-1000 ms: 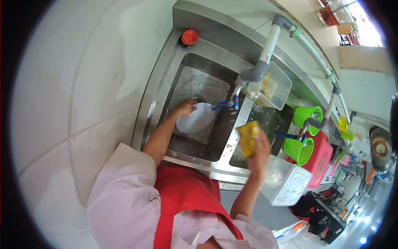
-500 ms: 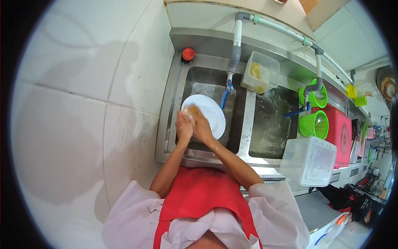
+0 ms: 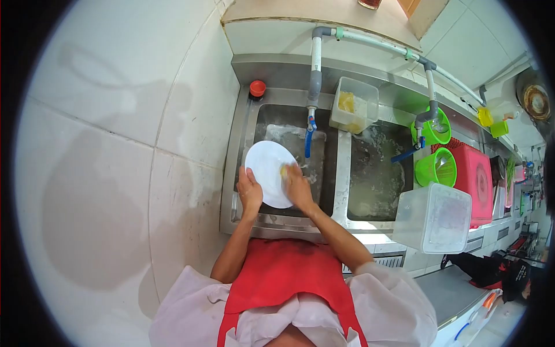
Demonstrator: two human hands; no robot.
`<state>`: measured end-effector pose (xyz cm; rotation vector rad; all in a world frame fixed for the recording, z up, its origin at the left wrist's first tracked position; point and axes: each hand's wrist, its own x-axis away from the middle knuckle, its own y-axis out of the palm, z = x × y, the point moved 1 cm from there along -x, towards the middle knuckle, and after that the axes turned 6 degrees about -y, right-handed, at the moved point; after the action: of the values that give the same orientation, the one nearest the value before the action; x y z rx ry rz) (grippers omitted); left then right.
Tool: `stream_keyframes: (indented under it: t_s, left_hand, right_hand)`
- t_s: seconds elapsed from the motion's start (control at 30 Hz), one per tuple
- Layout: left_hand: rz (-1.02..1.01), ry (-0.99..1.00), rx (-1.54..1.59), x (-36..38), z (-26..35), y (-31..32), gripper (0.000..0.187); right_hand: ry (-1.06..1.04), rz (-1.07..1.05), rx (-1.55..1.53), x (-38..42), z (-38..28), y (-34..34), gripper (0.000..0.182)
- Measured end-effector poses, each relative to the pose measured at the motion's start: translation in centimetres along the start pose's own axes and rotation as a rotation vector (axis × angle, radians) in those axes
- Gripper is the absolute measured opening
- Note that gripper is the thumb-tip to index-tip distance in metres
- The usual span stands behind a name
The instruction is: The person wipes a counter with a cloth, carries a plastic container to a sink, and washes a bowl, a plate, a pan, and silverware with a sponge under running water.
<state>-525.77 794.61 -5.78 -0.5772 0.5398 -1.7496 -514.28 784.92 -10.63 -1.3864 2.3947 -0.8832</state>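
Here, near the middle of the frame, the person holds a white plate (image 3: 269,172) over the left basin of a steel sink (image 3: 342,173). The left hand (image 3: 250,194) grips the plate's lower left edge, with the fingers curled around the rim. The right hand (image 3: 298,188) lies flat on the plate's right side and presses a small yellow sponge (image 3: 284,171) against it; only a bit of the sponge peeks out.

Just above the plate hangs a tap with a blue handle (image 3: 309,139). A clear tub (image 3: 354,106) with something yellow inside sits above the strip between the two basins. At the upper left corner of the sink is a small red cap (image 3: 257,88). On the right of the frame are two green strainers (image 3: 436,168) and a big clear box (image 3: 432,218).

The plate looks wet, so it may be slippery. If the right hand pushes too hard, the plate could slide out of the left hand and bang into the steel basin or the tap.
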Motion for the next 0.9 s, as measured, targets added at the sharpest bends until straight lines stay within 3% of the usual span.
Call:
stream_keyframes:
  t_s: [0.03,0.1,0.13,0.23,0.27,0.3,0.37,0.4,0.43,0.5,0.57,0.6,0.7,0.77,0.83,0.9]
  left_hand:
    - [0.000,-0.005,0.004,0.3,0.2,0.5,0.025]
    - [0.044,0.038,0.063,0.6,0.4,0.8,0.025]
    - [0.043,0.015,0.079,0.0,0.7,0.3,0.025]
    - [0.028,0.011,0.131,-0.9,0.3,-0.6,0.024]
    - [0.027,0.016,0.132,-0.7,0.4,-0.5,0.024]
    - [0.031,0.019,0.125,0.0,0.7,-0.2,0.024]
    - [0.039,0.029,0.112,0.9,1.4,0.5,0.023]
    - [0.066,0.079,0.089,0.2,0.7,0.6,0.024]
    - [0.065,0.084,0.087,-0.3,0.1,0.5,0.024]
    - [0.071,0.014,0.210,-1.4,-0.8,-0.1,0.024]
    - [0.029,-0.025,0.191,-0.7,-0.7,-0.2,0.025]
    - [0.006,-0.009,0.130,-0.2,-0.5,0.1,0.027]
    - [-0.069,-0.071,0.007,0.6,1.8,0.1,0.029]
    - [0.043,0.005,0.074,-1.0,0.8,-0.7,0.029]
    - [0.074,-0.001,0.129,-1.6,-0.2,-1.5,0.029]
    - [0.016,-0.011,-0.011,-1.0,0.2,-2.3,0.029]
  right_hand:
    - [0.000,-0.004,0.005,-1.3,0.4,0.6,0.050]
    - [-0.273,0.286,0.096,-3.3,-0.1,2.3,0.050]
    - [-0.287,0.154,0.071,-1.6,-2.1,1.4,0.051]
    - [-0.386,0.142,0.069,1.6,0.2,0.9,0.052]
    - [-0.231,0.149,0.049,0.4,1.9,1.3,0.049]
    - [-0.233,0.165,0.260,-2.1,3.7,2.3,0.048]
    - [-0.037,0.144,-0.014,-4.1,0.0,2.0,0.047]
    - [-0.367,0.196,0.018,-2.9,-2.0,1.5,0.050]
    - [-0.447,0.111,-0.020,-1.3,-3.3,1.1,0.052]
    - [-0.479,-0.019,-0.068,1.8,-2.7,-0.7,0.054]
    - [-0.386,0.054,0.059,0.6,0.0,-1.2,0.049]
    - [-0.093,0.025,0.084,-1.3,0.6,-0.9,0.051]
    - [-0.129,0.205,0.000,-5.0,-1.5,3.0,0.053]
    - [-0.476,0.109,-0.010,-1.6,-3.8,1.9,0.051]
    - [-0.427,-0.053,-0.090,2.2,-3.8,-0.5,0.051]
    - [-0.363,0.043,0.028,0.6,1.5,1.8,0.051]
